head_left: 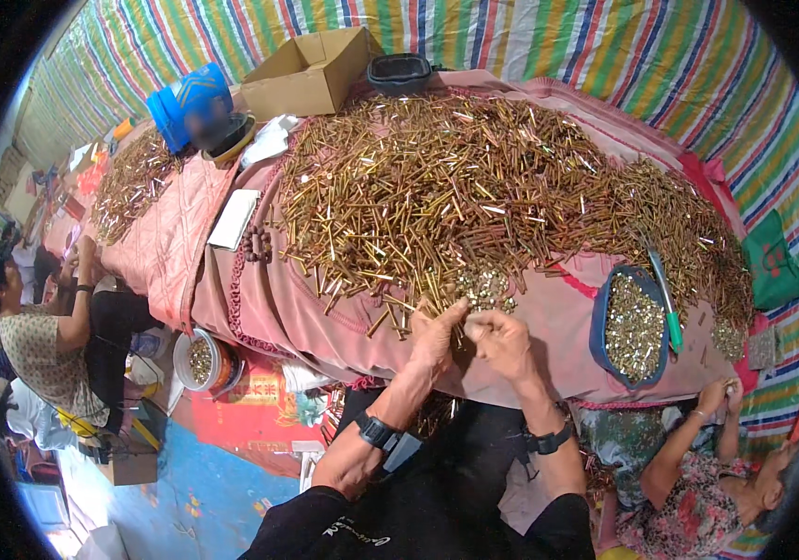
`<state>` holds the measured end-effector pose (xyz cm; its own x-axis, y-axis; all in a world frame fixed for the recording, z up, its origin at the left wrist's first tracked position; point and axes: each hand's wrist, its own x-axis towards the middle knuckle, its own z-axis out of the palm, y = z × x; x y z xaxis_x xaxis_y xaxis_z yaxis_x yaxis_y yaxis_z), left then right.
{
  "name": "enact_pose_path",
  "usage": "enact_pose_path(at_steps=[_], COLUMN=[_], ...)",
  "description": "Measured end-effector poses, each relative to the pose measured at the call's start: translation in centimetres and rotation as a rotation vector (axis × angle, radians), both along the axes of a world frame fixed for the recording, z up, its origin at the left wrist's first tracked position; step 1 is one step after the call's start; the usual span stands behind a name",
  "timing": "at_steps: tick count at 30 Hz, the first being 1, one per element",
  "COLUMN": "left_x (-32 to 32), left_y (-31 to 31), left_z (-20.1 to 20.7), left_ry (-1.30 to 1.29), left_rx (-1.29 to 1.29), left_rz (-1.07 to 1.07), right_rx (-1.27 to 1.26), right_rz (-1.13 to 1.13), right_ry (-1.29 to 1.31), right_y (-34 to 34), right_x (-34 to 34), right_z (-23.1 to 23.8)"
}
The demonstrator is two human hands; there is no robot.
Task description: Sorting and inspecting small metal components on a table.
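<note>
Striped tarpaulin walls a pink-clothed surface [549, 327] heaped with brass tubes [474, 187], spread just beyond both hands for easy picking. Left hand [437, 336] and right hand [502, 341] meet, fingers pinched closed on small brass pieces [483, 289].

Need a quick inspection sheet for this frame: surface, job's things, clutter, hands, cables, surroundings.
Surface: table draped in a pink quilted cloth, mostly covered.
Job's things: big heap of thin brass tubes; smaller patch of short brass pieces at its near edge.
Clutter: blue tray of small brass pieces with a green-handled tool; cardboard box; blue jug; round tub of brass bits below the table edge.
Hands: left hand and right hand close together at the heap's near edge, fingers pinching small pieces; a watch on each wrist.
Cables: nothing seen.
Surroundings: striped tarpaulin behind; other people seated at left and lower right.
</note>
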<state>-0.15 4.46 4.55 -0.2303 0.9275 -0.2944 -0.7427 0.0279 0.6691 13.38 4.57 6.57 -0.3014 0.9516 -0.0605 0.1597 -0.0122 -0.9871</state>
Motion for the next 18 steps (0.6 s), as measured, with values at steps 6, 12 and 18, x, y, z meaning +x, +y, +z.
enact_pose_path(at_steps=[6, 12, 18], left_x=[-0.4, -1.2, -1.4], left_y=[-0.6, -1.2, -1.7], left_z=[0.1, -0.5, 0.1], left_ry=[0.132, 0.283, 0.279], left_rx=[0.056, 0.133, 0.172], left_rz=[-0.198, -0.379, -0.408], right_rx=[0.044, -0.028, 0.03], right_rz=[-0.004, 0.263, 0.397], right_ry=[0.1, -0.043, -0.222], right_y=[4.4, 7.5, 7.5], right_x=[0.5, -0.5, -1.0], right_z=[0.7, 3.4, 5.2])
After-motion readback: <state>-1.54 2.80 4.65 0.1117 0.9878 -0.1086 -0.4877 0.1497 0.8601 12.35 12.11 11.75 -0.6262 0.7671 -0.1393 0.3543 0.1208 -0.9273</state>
